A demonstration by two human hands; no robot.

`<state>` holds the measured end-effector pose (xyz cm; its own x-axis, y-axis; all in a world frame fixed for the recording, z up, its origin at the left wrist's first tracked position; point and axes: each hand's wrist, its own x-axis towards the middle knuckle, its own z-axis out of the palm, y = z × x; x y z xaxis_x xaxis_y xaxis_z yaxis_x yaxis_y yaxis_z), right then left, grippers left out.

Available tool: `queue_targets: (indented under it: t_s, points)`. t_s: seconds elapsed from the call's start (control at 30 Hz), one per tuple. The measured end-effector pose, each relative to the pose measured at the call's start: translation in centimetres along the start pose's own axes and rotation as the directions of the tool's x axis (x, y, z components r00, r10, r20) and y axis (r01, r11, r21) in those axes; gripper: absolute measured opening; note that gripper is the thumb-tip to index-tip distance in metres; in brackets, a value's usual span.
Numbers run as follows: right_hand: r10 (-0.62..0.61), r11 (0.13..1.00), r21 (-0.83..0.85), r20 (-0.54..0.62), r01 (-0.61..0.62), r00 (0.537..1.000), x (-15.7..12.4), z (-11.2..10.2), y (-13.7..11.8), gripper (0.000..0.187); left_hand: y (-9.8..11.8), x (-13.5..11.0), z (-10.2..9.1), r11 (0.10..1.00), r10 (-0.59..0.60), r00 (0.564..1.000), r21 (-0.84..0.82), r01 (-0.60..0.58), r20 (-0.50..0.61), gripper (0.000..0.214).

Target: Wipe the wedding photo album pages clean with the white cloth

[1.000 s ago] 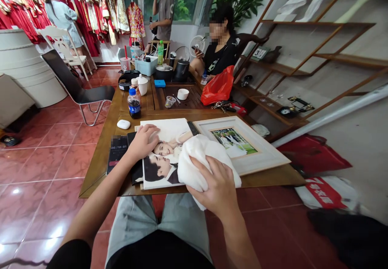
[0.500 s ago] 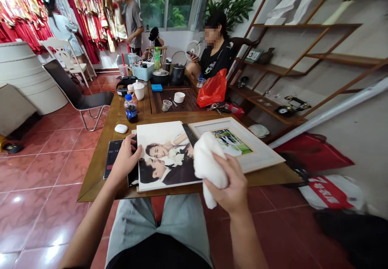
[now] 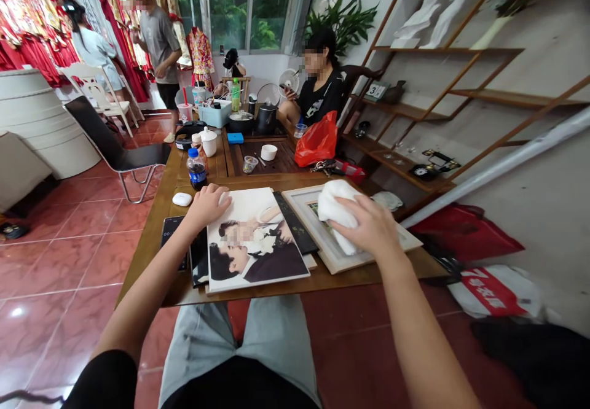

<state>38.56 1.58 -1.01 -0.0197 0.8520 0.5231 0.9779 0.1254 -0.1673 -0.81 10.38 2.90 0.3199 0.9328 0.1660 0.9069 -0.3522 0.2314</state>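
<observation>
My left hand (image 3: 208, 205) rests on the upper left edge of a large white-bordered photo print (image 3: 258, 268), its fingers laid out over the corner. The print shows a couple in wedding dress. My right hand (image 3: 369, 222) is closed around a bunched white cloth (image 3: 338, 203). This cloth is over a framed picture (image 3: 405, 239) with a pale wide border, and it hides most of the picture inside. Darker panels (image 3: 298, 231) stick out from under the print. A phone (image 3: 171, 240) lies left of the print, partly behind my left forearm.
Beyond the print stand a cola bottle (image 3: 196, 169), a white earbud case (image 3: 182, 199), a lidded cup (image 3: 209, 142) and a white bowl (image 3: 268, 152). A red plastic bag (image 3: 318, 142) lies near a seated person (image 3: 322, 83). Wooden shelves (image 3: 415, 108) rise at right.
My right hand has carried the cloth right and away from me, from beside the print onto the framed picture. My left hand has slid up to the print's corner. A standing person has moved left.
</observation>
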Motion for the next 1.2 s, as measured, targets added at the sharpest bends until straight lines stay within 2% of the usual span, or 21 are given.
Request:
queue_targets:
  t_s: [0.07,0.13,0.2,0.27,0.33,0.37,0.43,0.47,0.53,0.6,0.67,0.87,1.03,1.13,1.2]
  points:
    - [-0.015,1.0,0.028,0.136,0.011,0.991,0.5,1.1,0.3,0.049,0.1,1.3,0.2,1.0,-0.001,1.0,0.027,0.001,0.031,0.045]
    - [-0.026,0.999,0.039,0.178,0.02,0.984,0.2,1.1,-0.2,0.05,0.2,2.3,0.3,0.999,0.002,0.997,0.042,-0.005,0.072,0.046]
    - [-0.012,0.999,0.043,0.13,0.006,0.991,-1.0,0.2,-1.5,0.052,0.3,3.0,0.3,0.999,0.017,0.993,0.04,-0.022,0.121,0.048]
    - [0.027,0.992,0.126,-0.043,-0.022,0.999,-3.4,-1.2,-3.7,0.045,0.4,3.6,0.3,0.999,0.028,0.985,0.037,-0.035,0.168,0.049]
    - [0.101,0.946,0.323,-0.189,-0.035,0.977,-6.6,-2.3,-6.6,0.028,0.5,4.0,0.2,0.998,0.03,0.98,0.052,-0.041,0.196,0.05]
    - [0.15,0.891,0.451,-0.197,-0.046,0.969,-8.3,-2.5,-8.2,0.021,0.6,4.1,0.2,0.997,0.032,0.979,0.065,-0.046,0.201,0.05]
    - [0.265,0.689,0.698,0.009,-0.196,0.964,-11.4,-2.4,-11.3,0.023,0.9,4.3,0.3,0.994,0.042,0.977,0.089,-0.062,0.207,0.049]
    - [0.307,0.551,0.772,0.164,-0.316,0.937,-12.6,-2.1,-12.8,0.029,1.1,4.4,0.3,0.993,0.047,0.976,0.097,-0.069,0.213,0.049]
    - [0.333,0.252,0.82,0.426,-0.514,0.841,-13.9,-1.0,-15.2,0.04,1.5,4.6,0.3,0.991,0.053,0.972,0.109,-0.08,0.229,0.047]
    - [0.288,-0.039,0.785,0.602,-0.619,0.745,-13.9,0.1,-16.9,0.048,1.7,4.7,0.4,0.991,0.054,0.969,0.11,-0.082,0.239,0.046]
    - [0.257,-0.15,0.755,0.654,-0.639,0.712,-13.3,1.0,-18.1,0.054,1.8,4.9,0.4,0.991,0.051,0.968,0.105,-0.079,0.244,0.046]
    - [0.317,-0.224,0.778,0.627,-0.587,0.711,-12.0,1.6,-19.7,0.054,1.8,4.8,0.2,0.995,0.048,0.967,0.07,-0.067,0.251,0.045]
    - [0.36,-0.229,0.802,0.596,-0.552,0.718,-12.5,1.2,-19.7,0.048,2.0,4.1,-0.5,0.996,0.071,0.969,0.031,-0.081,0.238,0.044]
    - [0.406,-0.172,0.847,0.526,-0.503,0.747,-12.6,0.2,-19.2,0.043,2.3,3.5,-1.4,0.994,0.106,0.979,-0.031,-0.102,0.176,0.044]
    - [0.429,-0.079,0.892,0.434,-0.446,0.793,-12.4,-0.9,-18.7,0.039,2.5,3.1,-2.3,0.982,0.15,0.985,-0.125,-0.139,0.089,0.042]
